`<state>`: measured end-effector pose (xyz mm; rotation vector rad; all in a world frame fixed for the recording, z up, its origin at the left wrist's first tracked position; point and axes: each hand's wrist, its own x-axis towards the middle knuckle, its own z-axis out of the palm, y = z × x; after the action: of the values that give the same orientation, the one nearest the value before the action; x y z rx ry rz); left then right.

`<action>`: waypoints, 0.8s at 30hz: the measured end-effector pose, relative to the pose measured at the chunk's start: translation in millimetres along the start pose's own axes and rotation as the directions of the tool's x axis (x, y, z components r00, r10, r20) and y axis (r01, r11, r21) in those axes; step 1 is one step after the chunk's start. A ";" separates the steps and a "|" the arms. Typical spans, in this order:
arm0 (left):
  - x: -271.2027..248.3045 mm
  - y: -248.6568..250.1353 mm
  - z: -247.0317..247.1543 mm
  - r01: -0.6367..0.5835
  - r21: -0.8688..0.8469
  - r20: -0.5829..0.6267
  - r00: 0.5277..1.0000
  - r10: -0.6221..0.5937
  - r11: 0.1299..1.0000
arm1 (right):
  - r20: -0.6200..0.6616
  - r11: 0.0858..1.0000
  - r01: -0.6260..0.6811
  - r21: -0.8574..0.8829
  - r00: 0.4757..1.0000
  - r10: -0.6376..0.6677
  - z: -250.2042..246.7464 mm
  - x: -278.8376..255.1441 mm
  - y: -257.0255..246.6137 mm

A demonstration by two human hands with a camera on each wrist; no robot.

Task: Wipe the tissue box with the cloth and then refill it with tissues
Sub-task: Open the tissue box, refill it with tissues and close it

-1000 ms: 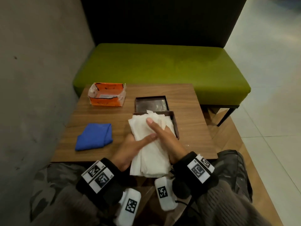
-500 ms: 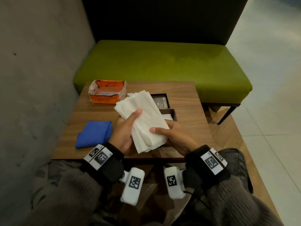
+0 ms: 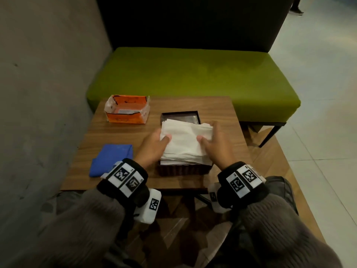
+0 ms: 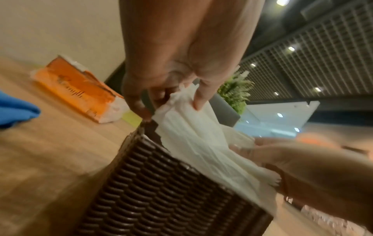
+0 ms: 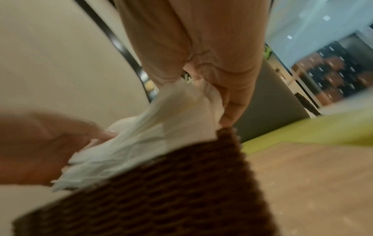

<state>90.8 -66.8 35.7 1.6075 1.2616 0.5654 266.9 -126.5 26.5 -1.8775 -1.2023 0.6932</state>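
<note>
At frame centre, head view: stack of white paper tissues (image 3: 185,141), seated in the dark brown woven tissue box (image 3: 183,169) on the wooden table (image 3: 222,113). Likely light, limp, tear-prone; best held by opposite edges. Left hand (image 3: 153,146) and right hand (image 3: 217,146) flank it, palms down, thumbs on top, fingers curled round the sides. Blue folded cloth (image 3: 112,161) lies lower left.

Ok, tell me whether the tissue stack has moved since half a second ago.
Yes. The tissue stack has come down from mid-air, left of the woven tissue box, into it.
</note>
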 end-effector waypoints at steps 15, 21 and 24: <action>-5.5 -7.1 1.8 -0.013 0.807 -0.045 0.996 0.083 0.591 | 0.208 0.739 0.196 -0.645 0.975 -0.078 14.6 0.2 19.5; -16.7 -16.2 7.3 -0.245 0.734 -0.111 0.877 0.468 0.634 | -0.009 0.821 0.243 -0.517 0.957 -0.289 13.6 -17.1 -0.7; -21.7 -21.4 13.6 -0.448 0.700 0.152 0.854 0.497 0.556 | 0.182 0.823 0.376 -0.426 0.927 -0.329 14.9 -27.9 -10.4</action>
<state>84.4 -92.5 15.4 2.6794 1.1432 0.4620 239.0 -144.7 28.0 -1.9148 -1.8492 0.3162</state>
